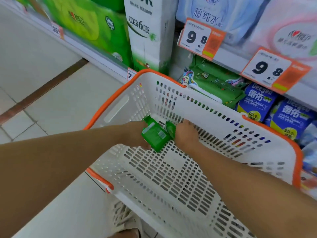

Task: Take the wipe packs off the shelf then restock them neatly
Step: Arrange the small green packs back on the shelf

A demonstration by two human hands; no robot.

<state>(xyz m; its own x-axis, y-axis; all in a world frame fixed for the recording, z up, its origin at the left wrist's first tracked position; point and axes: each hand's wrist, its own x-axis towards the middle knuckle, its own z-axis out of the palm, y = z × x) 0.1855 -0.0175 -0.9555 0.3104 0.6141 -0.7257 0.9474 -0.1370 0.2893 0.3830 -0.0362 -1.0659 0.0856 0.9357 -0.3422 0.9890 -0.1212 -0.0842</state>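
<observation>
1. Inside the white perforated plastic basket with orange rim (171, 103), at its far end, we find both hands meeting on small green wipe packs.
2. Our left hand (135, 134) grips the larger flat green wipe pack (157, 136), fingers curled around its left edge; the pack is tilted, its lower corner touching the basket floor.
3. Our right hand (186, 133) holds a second, smaller green pack (170, 128), which sits just beside the first and against the basket's far wall; the fingertips are curled down and partly hidden.
4. Beyond the basket, on the lower shelf (228, 59), we note green patterned wipe packs (216, 83) stacked flat, with blue wipe packs (259, 100) standing to their right.
5. Two orange-and-white price tags reading 9.8 (199, 37) hang from the shelf edge above them.
6. Pale floor tiles (51, 93) lie to the left.
</observation>
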